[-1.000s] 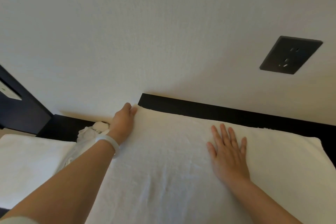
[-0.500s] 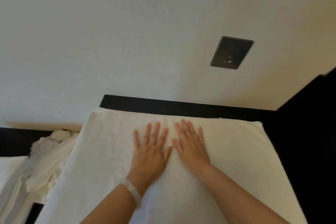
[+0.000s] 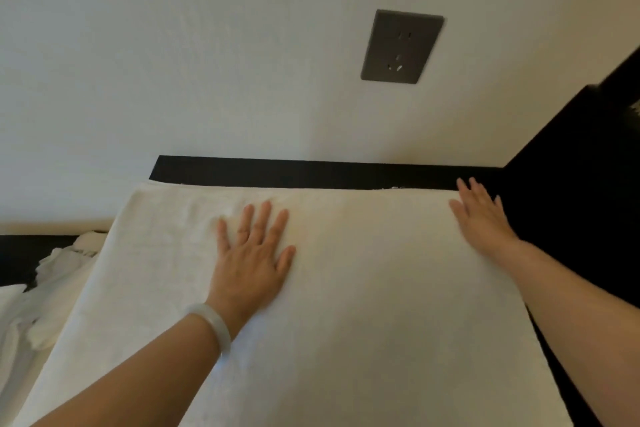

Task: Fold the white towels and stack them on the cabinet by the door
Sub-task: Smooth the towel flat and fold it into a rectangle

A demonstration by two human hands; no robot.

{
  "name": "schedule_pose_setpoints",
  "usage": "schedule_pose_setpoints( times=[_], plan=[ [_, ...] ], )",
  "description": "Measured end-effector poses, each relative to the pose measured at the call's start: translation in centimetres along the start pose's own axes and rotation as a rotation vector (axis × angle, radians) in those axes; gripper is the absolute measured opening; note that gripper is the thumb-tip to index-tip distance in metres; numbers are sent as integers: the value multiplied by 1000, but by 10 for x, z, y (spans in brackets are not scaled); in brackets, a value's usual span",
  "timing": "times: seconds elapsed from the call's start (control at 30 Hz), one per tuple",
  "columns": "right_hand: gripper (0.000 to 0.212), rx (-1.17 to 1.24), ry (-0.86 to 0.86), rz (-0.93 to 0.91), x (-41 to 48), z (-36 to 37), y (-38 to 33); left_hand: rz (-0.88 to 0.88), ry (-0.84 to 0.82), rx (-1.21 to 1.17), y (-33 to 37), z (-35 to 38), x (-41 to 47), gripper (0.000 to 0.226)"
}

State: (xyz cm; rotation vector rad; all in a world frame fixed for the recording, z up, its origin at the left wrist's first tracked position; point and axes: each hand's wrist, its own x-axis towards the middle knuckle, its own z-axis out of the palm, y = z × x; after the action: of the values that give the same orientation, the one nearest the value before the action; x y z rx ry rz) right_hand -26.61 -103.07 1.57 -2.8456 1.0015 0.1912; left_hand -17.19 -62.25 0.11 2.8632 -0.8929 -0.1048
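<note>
**Indoor living room space, bedroom or guest-room type**

Plain white textured wall [image 3: 173, 62] fills the upper frame, domestic finish. Dark grey flush socket plate [image 3: 401, 46] on it at 1 o'clock. Black furniture surface [image 3: 311, 172] butts against the wall, with a strip showing at 12 o'clock. Tall black panel [image 3: 571, 191] at 3 o'clock has the same dark finish and meets the surface at the corner. Big white towel [image 3: 381, 288] is spread flat over the surface, from centre down to 6 o'clock. Crumpled white cloth heap [image 3: 59, 274] lies just beside it at 8 o'clock. Warm indoor light. Matching dark furniture plus plain all-white linen reads as a bedroom or guest room; cannot tell hotel from home.
</note>
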Motion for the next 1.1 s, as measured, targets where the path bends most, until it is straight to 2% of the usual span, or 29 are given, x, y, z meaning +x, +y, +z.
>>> schedule_pose_setpoints(
  times=[0.03,0.1,0.2,0.23,0.3,0.43,0.47,0.5,0.53,0.6,0.67,0.7,0.73,0.83,0.87,0.9,0.93,1.03,1.07,1.1],
  plan=[
    [62,-23,65,31,-6,-2,-14,2,-4,10,0,0,0,70],
    [63,16,176,-99,-37,3,-53,0,-20,36,0,2,0,70],
    [71,60,25,-552,-121,26,-103,2,-16,21,1,-1,0,72],
    [70,29,-12,-611,-137,32,-102,2,-27,24,0,-1,0,72],
    [70,9,47,-542,-128,31,-75,-1,-28,33,1,-1,0,73],
    [66,-5,66,36,-86,12,-13,-7,-18,29,0,1,0,73],
    [66,-11,89,133,-85,7,-11,-8,-19,30,0,0,0,73],
    [67,3,127,145,-91,3,-17,-3,-25,32,0,1,0,73],
    [68,61,145,71,-101,1,-31,5,-30,35,0,1,0,73],
    [73,144,58,-276,-141,7,-62,15,-23,32,-1,2,1,72],
    [79,48,-14,-567,-186,30,-67,16,-8,27,-3,3,1,72],
    [75,10,16,-577,-197,39,-52,15,-10,26,-3,4,1,72],
    [71,17,43,-487,-198,44,-32,15,-14,22,-4,4,2,72],
    [71,33,112,-39,-193,38,21,14,-13,27,-4,4,2,73],
    [73,35,124,81,-191,35,25,16,-14,27,-4,4,2,74],
    [77,44,150,125,-190,32,15,18,-18,26,-5,4,2,74],
    [81,73,173,80,-193,30,0,20,-20,27,-5,5,2,75],
    [78,105,57,-335,-219,46,-37,12,-33,33,-5,4,3,76],
    [78,75,51,-370,-223,50,-35,5,-40,34,-4,4,3,77],
    [81,79,81,-286,-220,49,-27,1,-37,35,-3,3,3,77]
  ],
)
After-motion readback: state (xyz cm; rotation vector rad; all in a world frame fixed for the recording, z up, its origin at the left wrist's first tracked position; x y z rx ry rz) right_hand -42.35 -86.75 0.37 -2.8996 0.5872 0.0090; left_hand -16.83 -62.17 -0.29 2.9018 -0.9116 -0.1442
